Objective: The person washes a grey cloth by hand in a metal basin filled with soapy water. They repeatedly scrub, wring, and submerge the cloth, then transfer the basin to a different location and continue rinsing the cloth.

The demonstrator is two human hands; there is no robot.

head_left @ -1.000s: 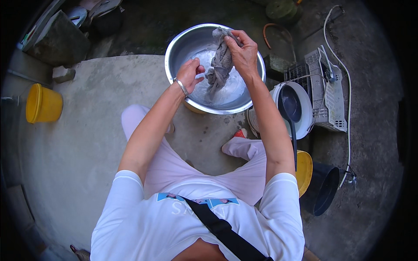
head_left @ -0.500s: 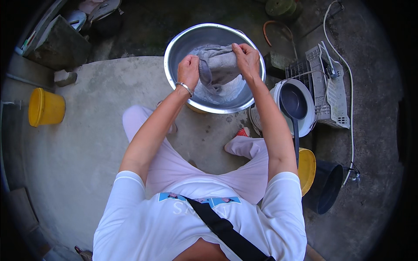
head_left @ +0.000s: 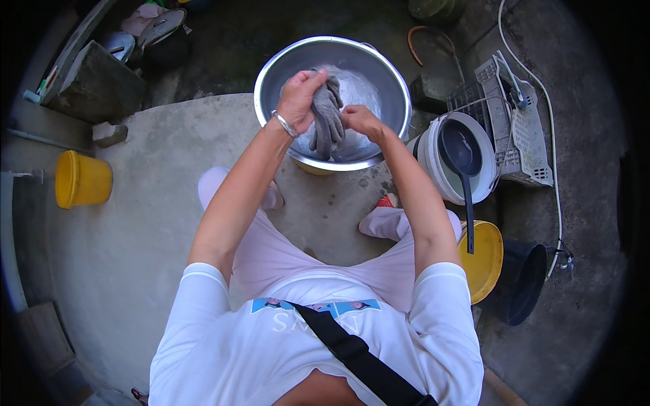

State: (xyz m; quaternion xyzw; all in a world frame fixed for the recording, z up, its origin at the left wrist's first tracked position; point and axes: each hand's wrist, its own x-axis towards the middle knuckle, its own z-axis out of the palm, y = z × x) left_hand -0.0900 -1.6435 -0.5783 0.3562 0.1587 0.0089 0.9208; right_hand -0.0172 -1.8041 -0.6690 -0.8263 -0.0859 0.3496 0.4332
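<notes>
A wide metal basin (head_left: 264, 111) stands in front of me with whitish water (head_left: 359, 91) in it. Over the water hangs a bunched, twisted grey cloth (head_left: 328, 118), dark with wet. My left hand (head_left: 298, 98), with a silver bangle at its wrist, is closed on the cloth's upper left side. Its fingers partly hide behind the palm. My right hand (head_left: 362, 122) pinches the right edge of the cloth with its fingertips, above the basin's near right side. Folds conceal the cloth's full shape.
Right of the basin, a white bucket (head_left: 443, 183) carries a dark long-handled ladle (head_left: 462, 149). Beyond it are a grey plastic crate (head_left: 518, 142) and a white hose (head_left: 552, 135). A yellow bucket (head_left: 484, 264) and black bucket (head_left: 518, 284) stand nearer; another yellow bucket (head_left: 84, 179) lies left.
The cloth, spread between both hands before, is now gathered into a hanging bunch at the left hand. My right hand has moved down and nearer, and the left hand has risen slightly.
</notes>
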